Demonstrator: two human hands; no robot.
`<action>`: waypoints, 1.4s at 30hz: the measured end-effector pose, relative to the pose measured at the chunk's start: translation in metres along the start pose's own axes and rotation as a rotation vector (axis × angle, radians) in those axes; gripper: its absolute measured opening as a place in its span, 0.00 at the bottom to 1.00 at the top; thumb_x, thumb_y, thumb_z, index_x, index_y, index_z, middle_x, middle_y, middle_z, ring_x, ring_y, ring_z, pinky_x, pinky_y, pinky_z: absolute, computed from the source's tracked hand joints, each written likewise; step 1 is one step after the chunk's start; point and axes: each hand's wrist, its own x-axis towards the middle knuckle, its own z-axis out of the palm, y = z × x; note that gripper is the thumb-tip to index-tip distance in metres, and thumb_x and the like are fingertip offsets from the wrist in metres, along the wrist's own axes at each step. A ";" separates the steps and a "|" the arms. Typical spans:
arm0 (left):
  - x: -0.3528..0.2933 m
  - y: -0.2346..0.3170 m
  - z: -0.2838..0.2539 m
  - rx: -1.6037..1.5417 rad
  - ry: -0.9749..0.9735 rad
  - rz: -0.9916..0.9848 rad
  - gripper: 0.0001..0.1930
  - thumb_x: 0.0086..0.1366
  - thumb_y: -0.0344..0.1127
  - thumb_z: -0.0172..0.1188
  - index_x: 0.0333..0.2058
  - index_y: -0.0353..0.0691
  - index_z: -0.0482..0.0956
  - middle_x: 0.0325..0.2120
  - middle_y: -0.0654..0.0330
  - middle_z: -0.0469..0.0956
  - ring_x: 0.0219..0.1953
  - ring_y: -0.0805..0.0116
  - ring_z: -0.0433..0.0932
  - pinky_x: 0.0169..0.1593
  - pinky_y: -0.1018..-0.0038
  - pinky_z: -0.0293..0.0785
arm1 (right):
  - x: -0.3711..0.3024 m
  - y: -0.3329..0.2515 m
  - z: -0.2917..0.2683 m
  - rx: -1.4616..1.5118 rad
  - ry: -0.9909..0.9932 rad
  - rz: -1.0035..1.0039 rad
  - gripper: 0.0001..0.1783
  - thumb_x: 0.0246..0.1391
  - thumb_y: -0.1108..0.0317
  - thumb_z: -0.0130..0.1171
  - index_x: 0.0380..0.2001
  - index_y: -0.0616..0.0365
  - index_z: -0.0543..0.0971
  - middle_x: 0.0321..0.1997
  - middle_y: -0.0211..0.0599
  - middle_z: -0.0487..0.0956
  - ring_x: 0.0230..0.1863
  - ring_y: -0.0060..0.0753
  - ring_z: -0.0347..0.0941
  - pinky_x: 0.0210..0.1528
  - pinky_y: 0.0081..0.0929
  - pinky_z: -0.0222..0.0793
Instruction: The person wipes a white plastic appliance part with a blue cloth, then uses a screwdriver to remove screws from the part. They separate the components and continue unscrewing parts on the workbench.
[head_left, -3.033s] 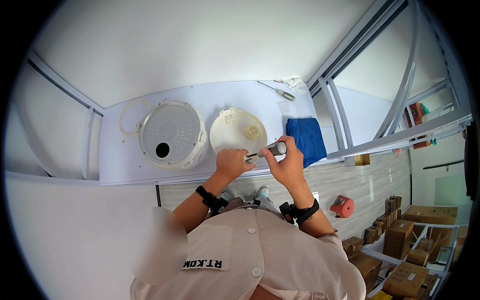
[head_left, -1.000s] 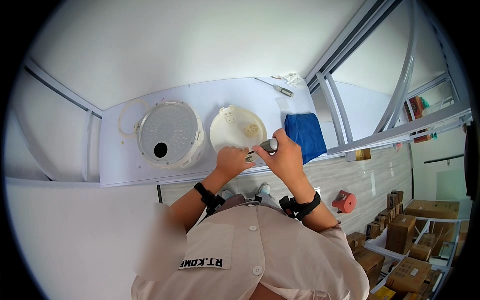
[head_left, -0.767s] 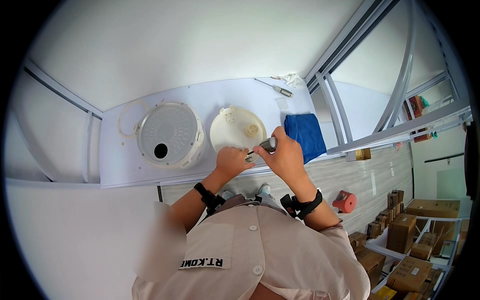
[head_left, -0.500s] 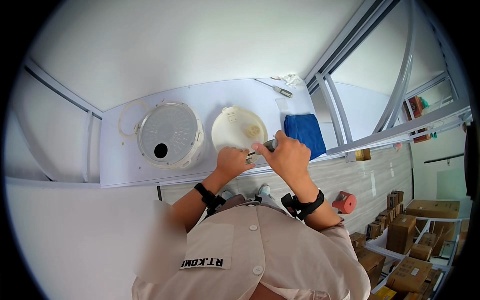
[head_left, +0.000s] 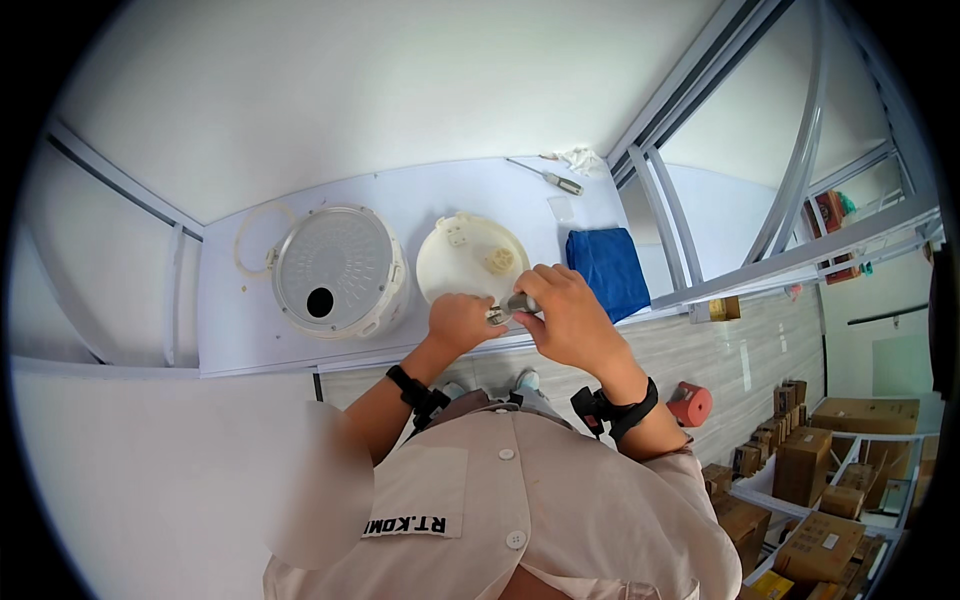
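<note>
My left hand (head_left: 460, 322) closed on small pale part (head_left: 496, 316) at near rim of round cream lid (head_left: 458, 277); can't tell if joined. My right hand (head_left: 568, 314) grips grey-handled screwdriver (head_left: 522, 303) there. White pot (head_left: 342, 268) left of lid.

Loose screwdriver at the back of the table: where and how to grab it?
Probably by its grey handle, from above on the near right, closing across its length: that's the thick, nearer end, while the thin shaft points away to the left.
</note>
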 end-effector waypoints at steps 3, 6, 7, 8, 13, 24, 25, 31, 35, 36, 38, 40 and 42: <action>0.000 -0.003 -0.001 -0.011 -0.013 -0.015 0.26 0.48 0.60 0.76 0.39 0.47 0.92 0.24 0.55 0.87 0.27 0.54 0.86 0.33 0.60 0.82 | 0.001 0.004 0.001 -0.062 0.093 -0.007 0.19 0.50 0.75 0.70 0.46 0.57 0.77 0.39 0.42 0.77 0.44 0.55 0.75 0.45 0.48 0.70; 0.001 -0.001 -0.003 -0.030 -0.020 -0.049 0.25 0.47 0.59 0.78 0.38 0.47 0.92 0.24 0.56 0.86 0.27 0.54 0.86 0.33 0.60 0.82 | 0.001 0.010 0.008 -0.051 0.124 -0.040 0.19 0.52 0.73 0.69 0.48 0.57 0.77 0.39 0.41 0.76 0.43 0.54 0.75 0.44 0.48 0.71; 0.000 0.000 -0.004 -0.035 -0.025 -0.067 0.25 0.47 0.59 0.78 0.37 0.47 0.92 0.24 0.56 0.86 0.27 0.54 0.86 0.33 0.60 0.81 | 0.000 0.011 0.010 -0.028 0.112 -0.050 0.19 0.53 0.72 0.69 0.49 0.58 0.77 0.40 0.41 0.76 0.43 0.54 0.75 0.44 0.47 0.72; 0.001 0.001 -0.004 -0.028 -0.055 -0.093 0.24 0.47 0.59 0.78 0.36 0.48 0.92 0.24 0.56 0.86 0.27 0.53 0.86 0.33 0.60 0.81 | 0.001 0.012 0.011 0.024 0.099 -0.069 0.19 0.54 0.73 0.70 0.49 0.57 0.78 0.40 0.42 0.76 0.43 0.53 0.75 0.44 0.45 0.72; 0.002 0.005 -0.010 -0.057 -0.080 -0.113 0.24 0.46 0.58 0.77 0.35 0.46 0.90 0.26 0.57 0.87 0.29 0.52 0.86 0.33 0.58 0.80 | 0.002 0.027 0.028 0.238 0.123 -0.067 0.20 0.55 0.71 0.75 0.51 0.56 0.82 0.49 0.42 0.78 0.49 0.47 0.79 0.47 0.36 0.75; -0.001 0.003 -0.006 -0.082 -0.102 -0.145 0.26 0.47 0.59 0.77 0.40 0.46 0.92 0.28 0.56 0.88 0.31 0.52 0.87 0.36 0.57 0.81 | 0.001 0.004 0.008 -0.025 0.276 -0.067 0.30 0.55 0.67 0.76 0.62 0.57 0.82 0.57 0.48 0.78 0.55 0.52 0.78 0.54 0.40 0.76; 0.002 0.005 -0.008 -0.088 -0.109 -0.141 0.26 0.47 0.58 0.77 0.40 0.46 0.92 0.28 0.56 0.88 0.31 0.52 0.87 0.36 0.58 0.81 | 0.000 0.000 0.005 -0.132 0.278 -0.052 0.30 0.55 0.67 0.75 0.61 0.58 0.82 0.55 0.49 0.78 0.52 0.53 0.78 0.53 0.43 0.76; 0.000 0.014 -0.008 -0.101 -0.086 -0.147 0.25 0.46 0.55 0.78 0.39 0.44 0.91 0.27 0.55 0.87 0.31 0.51 0.86 0.35 0.58 0.81 | -0.004 -0.001 0.022 0.258 0.346 0.114 0.26 0.57 0.68 0.75 0.59 0.60 0.84 0.50 0.48 0.82 0.46 0.46 0.81 0.45 0.36 0.78; -0.002 0.009 0.004 -0.099 -0.019 -0.130 0.25 0.46 0.54 0.78 0.39 0.44 0.91 0.26 0.55 0.87 0.31 0.51 0.86 0.35 0.58 0.80 | 0.000 0.010 0.030 0.336 0.376 -0.062 0.23 0.57 0.70 0.75 0.55 0.61 0.85 0.51 0.47 0.81 0.44 0.43 0.81 0.45 0.37 0.79; -0.002 0.008 0.007 -0.098 -0.007 -0.127 0.25 0.46 0.54 0.79 0.39 0.44 0.91 0.26 0.55 0.87 0.31 0.51 0.86 0.35 0.58 0.80 | 0.000 0.008 0.029 0.345 0.371 -0.060 0.21 0.57 0.71 0.74 0.54 0.61 0.86 0.50 0.48 0.81 0.42 0.42 0.81 0.44 0.37 0.79; 0.000 0.012 0.003 -0.100 -0.021 -0.138 0.25 0.46 0.54 0.79 0.39 0.44 0.91 0.26 0.56 0.87 0.30 0.51 0.86 0.35 0.58 0.80 | 0.002 0.006 0.027 0.316 0.366 -0.050 0.19 0.57 0.73 0.73 0.52 0.60 0.87 0.50 0.48 0.80 0.42 0.41 0.81 0.44 0.37 0.79; 0.001 0.016 -0.005 -0.103 -0.066 -0.164 0.25 0.46 0.54 0.79 0.39 0.44 0.91 0.26 0.56 0.86 0.30 0.51 0.86 0.34 0.58 0.80 | 0.003 0.006 0.023 0.239 0.367 -0.041 0.17 0.57 0.74 0.72 0.51 0.59 0.87 0.52 0.49 0.80 0.46 0.42 0.82 0.45 0.37 0.80; -0.001 0.012 0.000 -0.116 -0.054 -0.153 0.25 0.45 0.54 0.79 0.38 0.45 0.91 0.25 0.56 0.86 0.30 0.51 0.86 0.34 0.58 0.80 | -0.003 0.013 0.028 0.285 0.284 0.053 0.19 0.58 0.74 0.73 0.53 0.60 0.86 0.52 0.46 0.80 0.49 0.44 0.80 0.48 0.38 0.78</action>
